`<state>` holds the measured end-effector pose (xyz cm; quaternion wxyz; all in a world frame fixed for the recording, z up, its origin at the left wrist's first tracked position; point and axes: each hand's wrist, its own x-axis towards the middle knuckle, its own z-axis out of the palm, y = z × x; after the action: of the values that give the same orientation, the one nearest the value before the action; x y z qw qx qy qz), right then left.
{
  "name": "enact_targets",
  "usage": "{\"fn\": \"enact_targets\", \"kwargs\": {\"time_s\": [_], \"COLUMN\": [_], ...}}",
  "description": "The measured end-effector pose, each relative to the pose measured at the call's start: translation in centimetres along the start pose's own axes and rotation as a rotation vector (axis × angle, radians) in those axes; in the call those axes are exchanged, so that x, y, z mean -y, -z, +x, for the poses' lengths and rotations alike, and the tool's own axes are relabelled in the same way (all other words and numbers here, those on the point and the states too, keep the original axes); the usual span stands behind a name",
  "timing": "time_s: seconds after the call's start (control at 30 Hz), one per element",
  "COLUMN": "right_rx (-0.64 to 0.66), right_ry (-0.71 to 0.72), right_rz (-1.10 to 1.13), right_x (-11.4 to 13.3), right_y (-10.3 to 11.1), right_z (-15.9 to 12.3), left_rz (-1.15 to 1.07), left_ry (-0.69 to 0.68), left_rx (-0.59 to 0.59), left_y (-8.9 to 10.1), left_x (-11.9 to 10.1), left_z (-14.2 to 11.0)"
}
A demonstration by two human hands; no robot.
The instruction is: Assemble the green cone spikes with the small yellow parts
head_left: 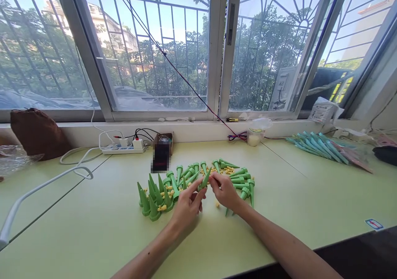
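My left hand [187,204] pinches a green cone-shaped plastic spike [205,179] by its lower end, holding it tilted above the pale green table [93,229]. My right hand [223,190] is closed at the spike's upper end, fingertips pinched there; what is between them is too small to make out. Behind the hands lies a heap of green spikes [238,177] with small yellow pieces [228,170] among them. To the left, several green spikes [153,198] stand upright, points up.
Teal spikes [316,146] lie in a row at the far right. A white power strip [124,149] with cables, a small dark box [161,155], a brown bag [35,132] and a bagged white jar [254,136] sit along the windowsill. The table's front edge runs lower right.
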<state>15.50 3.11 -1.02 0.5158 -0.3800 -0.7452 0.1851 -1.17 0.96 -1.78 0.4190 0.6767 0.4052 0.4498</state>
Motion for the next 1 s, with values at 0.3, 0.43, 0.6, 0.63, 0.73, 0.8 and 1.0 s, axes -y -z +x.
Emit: {"fn": "enact_targets", "kwargs": {"time_s": [0.3, 0.43, 0.6, 0.63, 0.73, 0.8, 1.0], "right_rx": [0.000, 0.042, 0.111, 0.110, 0.075, 0.041, 0.019], "right_ry": [-0.039, -0.034, -0.015, -0.012, -0.001, 0.022, 0.079], "right_rz": [0.035, 0.008, 0.008, 0.010, -0.001, -0.020, -0.053], "right_x": [0.3, 0.4, 0.0, -0.1, -0.3, -0.3, -0.3], "right_y": [-0.1, -0.1, -0.2, -0.2, -0.1, 0.0, 0.1], "right_z": [0.1, 0.2, 0.2, 0.2, 0.1, 0.0, 0.0], "left_rz": [-0.014, -0.066, -0.149, -0.168, -0.252, -0.320, -0.400], "left_ry": [-0.030, -0.022, 0.002, 0.008, 0.044, 0.092, 0.217], "left_rx": [-0.063, -0.055, -0.042, -0.042, -0.042, -0.046, 0.017], "left_y": [-0.2, -0.3, -0.2, -0.2, -0.1, -0.1, -0.6], "left_x": [-0.2, -0.5, -0.8, -0.9, -1.3, -1.7, -1.9], "left_z": [0.3, 0.3, 0.4, 0.5, 0.6, 0.7, 0.4]}}
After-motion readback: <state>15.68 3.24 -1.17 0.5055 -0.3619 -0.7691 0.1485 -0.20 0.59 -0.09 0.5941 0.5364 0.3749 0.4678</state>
